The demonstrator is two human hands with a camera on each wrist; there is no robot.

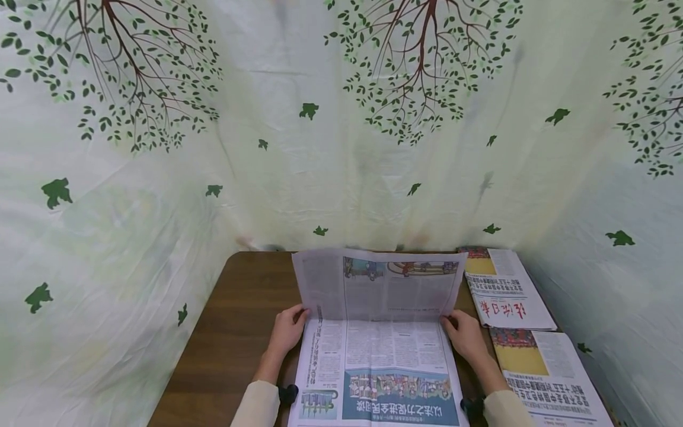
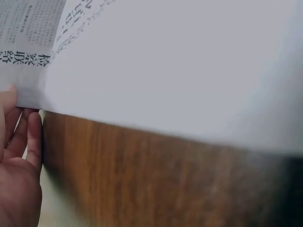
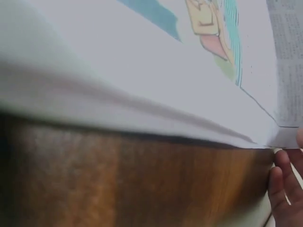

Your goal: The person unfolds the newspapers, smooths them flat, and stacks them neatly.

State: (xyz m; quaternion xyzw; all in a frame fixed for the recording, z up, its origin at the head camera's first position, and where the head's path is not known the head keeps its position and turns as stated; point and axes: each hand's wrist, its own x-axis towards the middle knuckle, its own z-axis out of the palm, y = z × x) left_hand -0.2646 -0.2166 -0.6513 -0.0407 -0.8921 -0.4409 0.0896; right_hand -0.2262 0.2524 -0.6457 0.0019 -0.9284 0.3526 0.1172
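A newspaper lies in front of me, its upper part bent up along a crosswise crease. At the crease's left edge my left hand pinches the paper between thumb and fingers. My right hand pinches the opposite edge at about the same height. In the left wrist view the thumb of my left hand lies on the page with the fingers below it. The right wrist view shows only part of my right hand at the paper's edge; a blue and green illustration is printed nearby.
Two folded newspapers lie along the right side of the brown wooden table: one farther back, the other nearer. A pale cloth printed with trees and leaves hangs behind the table and at its sides.
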